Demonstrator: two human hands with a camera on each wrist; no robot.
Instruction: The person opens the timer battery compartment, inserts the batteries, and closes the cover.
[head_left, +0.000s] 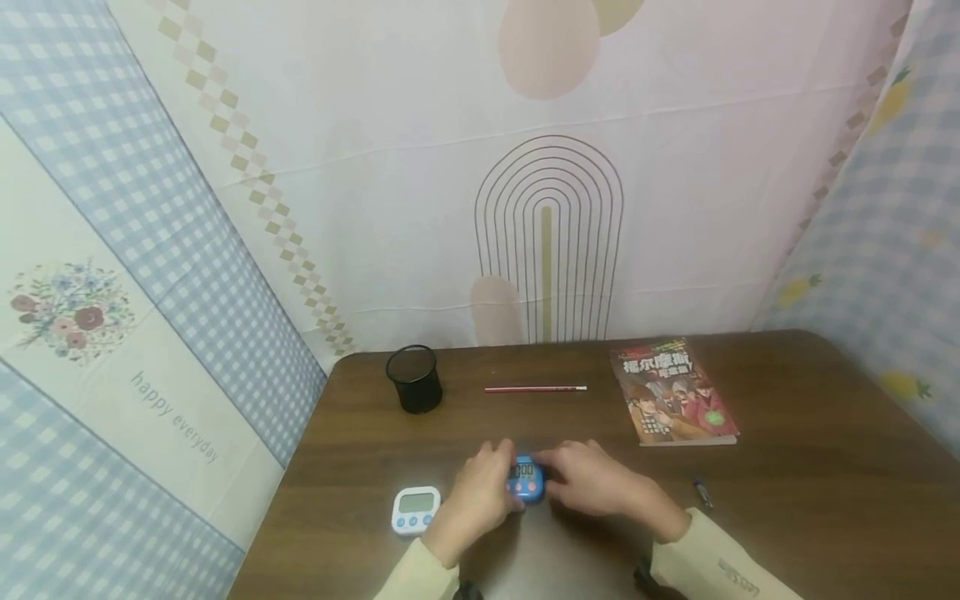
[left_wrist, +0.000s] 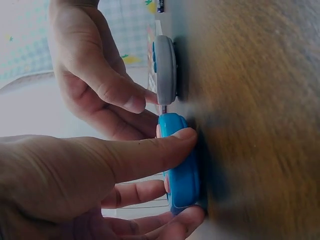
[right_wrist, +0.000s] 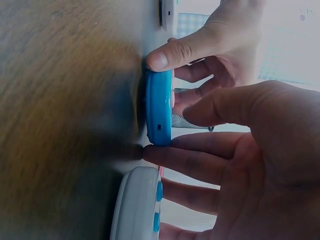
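A blue timer [head_left: 527, 481] with pink buttons rests on the table between both hands. My left hand [head_left: 482, 487] pinches it, the thumb on its near edge and the other fingers at its far edge, as the left wrist view shows. Beside its right end, my right hand [head_left: 596, 479] has loosely extended fingers; a fingertip touches the timer's far corner, while the thumb stays apart. A white timer with blue buttons [right_wrist: 136, 205] lies by the right hand, which hides it in the head view. Another white timer [head_left: 416, 510] lies left of the left hand.
Toward the back stand a black mesh pen holder [head_left: 418, 392] and a red pencil [head_left: 536, 389] lying flat. At the right lies a book [head_left: 675, 396], with a small dark slim object [head_left: 702, 492] in front of it. Curtains hang behind the brown table [head_left: 345, 442].
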